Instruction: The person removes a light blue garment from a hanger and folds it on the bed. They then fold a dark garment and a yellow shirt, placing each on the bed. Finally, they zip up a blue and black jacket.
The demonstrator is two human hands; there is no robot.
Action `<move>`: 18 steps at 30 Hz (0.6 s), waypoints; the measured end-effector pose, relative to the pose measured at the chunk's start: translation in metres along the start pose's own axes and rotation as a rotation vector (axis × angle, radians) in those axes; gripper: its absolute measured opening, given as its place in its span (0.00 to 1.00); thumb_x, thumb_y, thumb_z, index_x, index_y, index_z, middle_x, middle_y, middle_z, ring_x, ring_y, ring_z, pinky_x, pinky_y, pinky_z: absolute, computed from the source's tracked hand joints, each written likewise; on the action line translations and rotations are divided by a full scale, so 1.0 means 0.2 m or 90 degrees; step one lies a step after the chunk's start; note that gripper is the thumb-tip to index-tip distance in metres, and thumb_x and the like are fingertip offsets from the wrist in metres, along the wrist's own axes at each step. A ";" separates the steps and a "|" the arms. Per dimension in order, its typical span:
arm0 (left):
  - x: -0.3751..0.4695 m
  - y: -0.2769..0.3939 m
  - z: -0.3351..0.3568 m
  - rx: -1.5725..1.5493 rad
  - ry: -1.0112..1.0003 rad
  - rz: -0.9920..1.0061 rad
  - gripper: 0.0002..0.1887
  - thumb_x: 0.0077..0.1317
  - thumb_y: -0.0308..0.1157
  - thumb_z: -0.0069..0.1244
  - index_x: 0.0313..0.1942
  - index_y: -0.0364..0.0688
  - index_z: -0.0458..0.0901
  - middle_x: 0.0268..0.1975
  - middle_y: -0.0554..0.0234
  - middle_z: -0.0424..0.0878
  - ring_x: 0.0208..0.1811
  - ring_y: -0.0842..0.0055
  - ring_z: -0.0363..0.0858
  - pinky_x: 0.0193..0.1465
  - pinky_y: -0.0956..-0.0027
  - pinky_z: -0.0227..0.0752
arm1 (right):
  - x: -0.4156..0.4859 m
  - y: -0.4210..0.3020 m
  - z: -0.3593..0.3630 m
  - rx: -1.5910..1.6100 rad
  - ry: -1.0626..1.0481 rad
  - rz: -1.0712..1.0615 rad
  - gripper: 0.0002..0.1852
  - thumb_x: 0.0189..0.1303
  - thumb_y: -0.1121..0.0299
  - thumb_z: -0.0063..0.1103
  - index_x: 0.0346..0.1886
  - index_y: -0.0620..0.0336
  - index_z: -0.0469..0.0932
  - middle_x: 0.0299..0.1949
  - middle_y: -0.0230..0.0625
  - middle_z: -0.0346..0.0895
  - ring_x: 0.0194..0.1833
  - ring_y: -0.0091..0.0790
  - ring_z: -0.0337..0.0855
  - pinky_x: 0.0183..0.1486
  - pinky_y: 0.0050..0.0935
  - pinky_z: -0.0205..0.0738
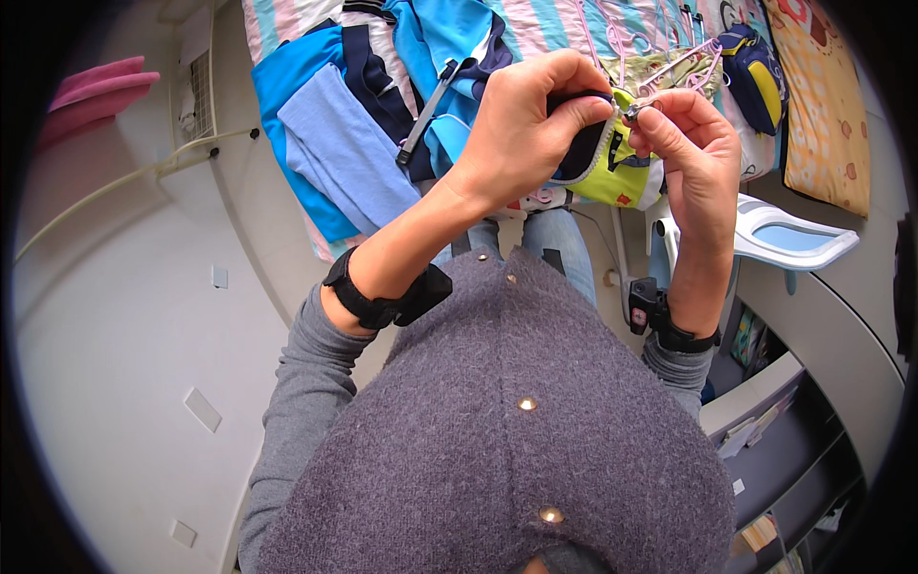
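Observation:
A lime-green and navy fabric item (618, 188) with a white toothed zipper (601, 154) hangs between my hands over the bed's edge. My left hand (527, 125) pinches its upper edge, near the zipper's end, between thumb and forefinger. Just to the right, my right hand (685, 140) grips a small metal piece (632, 111) in its fingertips, close against the zipper end. That piece looks like a zipper slider, though the fingers partly cover it. Dark print marks the green cloth, and its inner side is navy.
On the striped bedsheet (269, 29) lie a folded light-blue garment (337, 136), other blue clothes (437, 29), a grey bar with black ends (428, 111) and pink hangers (617, 43). A navy and yellow bag (756, 82) sits right. Nearer are a white-and-blue chair (796, 233) and shelves (778, 430).

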State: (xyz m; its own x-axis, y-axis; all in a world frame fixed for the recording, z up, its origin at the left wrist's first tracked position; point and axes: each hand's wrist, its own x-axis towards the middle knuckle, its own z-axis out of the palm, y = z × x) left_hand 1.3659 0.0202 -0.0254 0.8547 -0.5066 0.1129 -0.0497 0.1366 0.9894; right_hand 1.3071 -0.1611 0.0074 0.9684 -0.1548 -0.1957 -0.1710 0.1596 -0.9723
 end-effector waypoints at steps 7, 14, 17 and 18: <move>0.00 -0.02 0.03 -0.022 -0.005 -0.003 0.05 0.65 0.20 0.54 0.41 0.32 0.81 0.36 0.64 0.85 0.38 0.84 0.82 0.45 0.79 0.76 | -0.02 0.00 -0.03 0.028 -0.018 0.003 0.07 0.62 0.73 0.65 0.39 0.66 0.80 0.33 0.38 0.84 0.33 0.25 0.84 0.37 0.21 0.76; 0.00 -0.04 0.03 -0.036 -0.030 0.003 0.05 0.65 0.20 0.55 0.40 0.32 0.81 0.37 0.64 0.85 0.39 0.84 0.82 0.46 0.78 0.76 | -0.02 0.00 -0.05 -0.004 -0.027 0.025 0.08 0.63 0.71 0.64 0.41 0.66 0.81 0.33 0.37 0.84 0.33 0.24 0.84 0.38 0.21 0.76; 0.00 -0.05 0.03 -0.043 -0.031 0.000 0.05 0.65 0.20 0.55 0.40 0.32 0.81 0.36 0.64 0.85 0.39 0.84 0.82 0.46 0.79 0.76 | -0.01 0.00 -0.04 -0.032 -0.021 0.019 0.08 0.63 0.71 0.64 0.41 0.65 0.81 0.33 0.36 0.84 0.33 0.23 0.83 0.38 0.20 0.75; 0.00 -0.05 0.02 -0.048 -0.028 0.000 0.05 0.65 0.20 0.55 0.40 0.32 0.81 0.36 0.64 0.85 0.39 0.84 0.82 0.46 0.78 0.77 | -0.01 0.00 -0.04 -0.037 -0.015 0.019 0.08 0.63 0.71 0.64 0.41 0.65 0.81 0.33 0.36 0.84 0.32 0.23 0.83 0.38 0.20 0.75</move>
State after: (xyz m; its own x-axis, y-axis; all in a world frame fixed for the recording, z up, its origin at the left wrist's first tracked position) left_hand 1.3634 0.0150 -0.0357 0.8308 -0.5436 0.1190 -0.0100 0.1992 0.9799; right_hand 1.3034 -0.1691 0.0066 0.9665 -0.1276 -0.2226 -0.2096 0.1076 -0.9718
